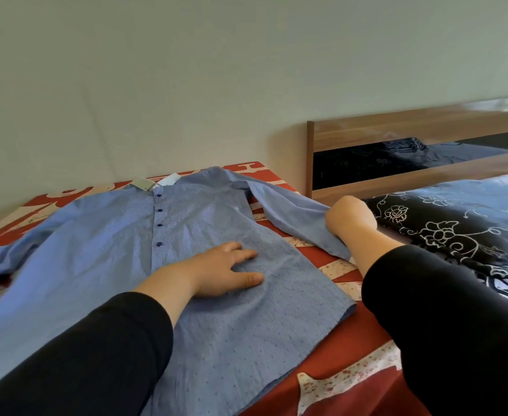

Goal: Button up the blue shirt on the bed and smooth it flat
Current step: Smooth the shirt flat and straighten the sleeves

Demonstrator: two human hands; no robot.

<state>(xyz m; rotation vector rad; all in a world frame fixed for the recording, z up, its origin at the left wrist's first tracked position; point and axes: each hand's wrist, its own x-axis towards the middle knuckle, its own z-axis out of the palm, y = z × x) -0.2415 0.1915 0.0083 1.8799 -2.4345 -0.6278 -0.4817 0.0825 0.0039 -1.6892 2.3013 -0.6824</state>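
Fingers (pixel 246 253) of the left hand (pixel 219 271) press spread on the buttoned blue shirt (pixel 102 250) lying on the bed (pixel 337 340), right hand (pixel 350 219) gripping the sleeve (pixel 294 220), so smoothing seems underway; next, draw that sleeve straight.

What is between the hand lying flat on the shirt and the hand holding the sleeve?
In the head view, between the left hand and the right hand lie the blue shirt front, then a strip of red patterned bedspread, then the sleeve.
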